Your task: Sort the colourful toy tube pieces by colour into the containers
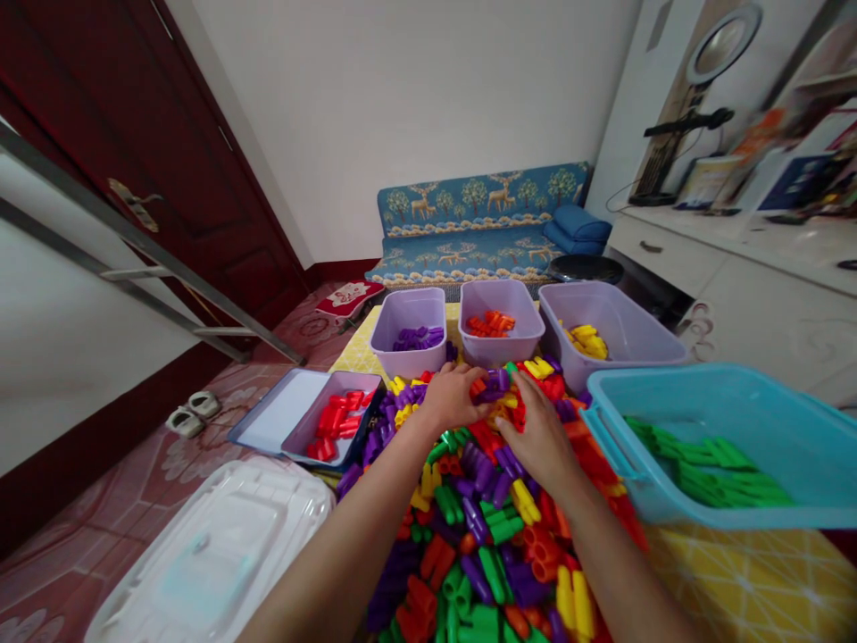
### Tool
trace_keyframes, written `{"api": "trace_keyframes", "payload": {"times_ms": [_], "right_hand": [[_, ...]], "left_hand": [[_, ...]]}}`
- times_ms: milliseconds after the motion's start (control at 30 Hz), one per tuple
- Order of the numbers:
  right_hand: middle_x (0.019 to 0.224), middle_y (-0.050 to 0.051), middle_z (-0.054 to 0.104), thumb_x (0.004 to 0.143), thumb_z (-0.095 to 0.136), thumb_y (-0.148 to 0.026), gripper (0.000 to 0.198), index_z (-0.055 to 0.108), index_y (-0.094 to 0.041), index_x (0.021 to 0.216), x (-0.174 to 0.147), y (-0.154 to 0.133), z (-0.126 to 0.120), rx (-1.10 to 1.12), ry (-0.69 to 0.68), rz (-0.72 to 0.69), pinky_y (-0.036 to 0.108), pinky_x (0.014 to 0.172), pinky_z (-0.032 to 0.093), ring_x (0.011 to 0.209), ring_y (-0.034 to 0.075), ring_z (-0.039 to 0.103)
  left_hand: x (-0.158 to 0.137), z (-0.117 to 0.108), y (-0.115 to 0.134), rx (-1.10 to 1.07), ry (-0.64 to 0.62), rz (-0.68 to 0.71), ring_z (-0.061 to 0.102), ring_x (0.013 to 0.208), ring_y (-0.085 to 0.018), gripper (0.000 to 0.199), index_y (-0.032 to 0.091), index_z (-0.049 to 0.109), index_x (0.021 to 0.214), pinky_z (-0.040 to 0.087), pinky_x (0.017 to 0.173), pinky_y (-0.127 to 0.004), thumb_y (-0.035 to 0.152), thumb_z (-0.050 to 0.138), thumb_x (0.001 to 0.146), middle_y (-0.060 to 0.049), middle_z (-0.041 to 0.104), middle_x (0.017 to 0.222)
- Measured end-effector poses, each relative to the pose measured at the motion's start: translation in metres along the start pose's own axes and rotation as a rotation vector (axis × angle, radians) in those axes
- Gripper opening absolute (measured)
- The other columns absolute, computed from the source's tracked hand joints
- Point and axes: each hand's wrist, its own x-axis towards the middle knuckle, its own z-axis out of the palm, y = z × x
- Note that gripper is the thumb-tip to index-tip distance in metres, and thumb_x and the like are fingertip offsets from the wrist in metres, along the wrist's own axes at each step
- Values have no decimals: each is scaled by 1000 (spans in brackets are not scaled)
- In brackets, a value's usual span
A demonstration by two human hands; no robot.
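A big loose heap of bullet-shaped plastic building pieces [492, 527] in purple, green, yellow, red and orange spreads in front of me. At its far side, my left hand [453, 399] is curled with an orange building piece [478, 388] showing between thumb and fingers. My right hand [541, 442] is beside it, palm turned inward, thumb and fingers apart over the heap. Purple pieces [495, 384] lie between the two hands, close to the fingertips. Parts of the fingers of both hands are hidden among the pieces.
Behind the heap stand lilac bins with purple [385, 344], orange [502, 355] and yellow pieces [622, 353]. A blue tub [609, 438] with green pieces is right; a hinged box [268, 415] with red pieces is left. A white lid [295, 500] lies nearer.
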Motion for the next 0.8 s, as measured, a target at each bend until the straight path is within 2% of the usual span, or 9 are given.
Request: {"api": "trace_keyframes", "payload": {"times_ms": [100, 200, 367, 500, 667, 800], "right_hand": [[145, 15, 45, 72, 58, -18, 75, 36, -18, 144, 10, 0, 7, 87, -126, 58, 51, 114, 31, 138, 29, 37], [139, 12, 49, 66, 57, -14, 70, 47, -19, 135, 11, -3, 7, 184, -153, 76, 48, 114, 31, 135, 27, 42], [128, 7, 57, 68, 56, -12, 53, 60, -23, 120, -7, -19, -13, 338, -247, 67, 43, 109, 38, 124, 23, 52], [126, 7, 58, 74, 59, -17, 42, 64, -23, 116, -21, -29, -24, 341, -262, 97, 44, 108, 41, 121, 24, 55], [122, 9, 63, 81, 63, -30, 32, 66, -23, 112, -26, -23, -14, 376, -174, 94, 45, 99, 48, 115, 26, 58], [125, 7, 61, 86, 61, -34, 31, 66, -26, 115, -29, -21, -8, 355, -164, 42, 43, 102, 45, 120, 24, 55]], "left_hand": [[-10, -4, 1, -41, -14, 48, 60, 99, -28, 49, 22, 62, 116, 46, 94, -39, 32, 72, 69, -8, 68, 105], [-27, -8, 5, -127, -32, 51, 61, 103, -29, 51, 21, 61, 118, 46, 96, -39, 28, 72, 69, -9, 68, 108], [-67, -9, 20, -343, -37, 13, 60, 111, -28, 51, 21, 54, 127, 46, 96, -39, 29, 67, 78, -10, 64, 123], [-91, 4, 32, -492, 96, -73, 56, 119, -27, 53, 23, 48, 132, 43, 101, -40, 30, 66, 82, -9, 61, 129], [-94, 23, 34, -745, 312, -282, 61, 109, -24, 38, 19, 55, 123, 46, 96, -37, 32, 62, 87, -8, 66, 119], [-93, 22, 30, -894, 337, -275, 58, 118, -24, 38, 20, 59, 125, 42, 103, -37, 34, 58, 90, -7, 65, 126]]}}
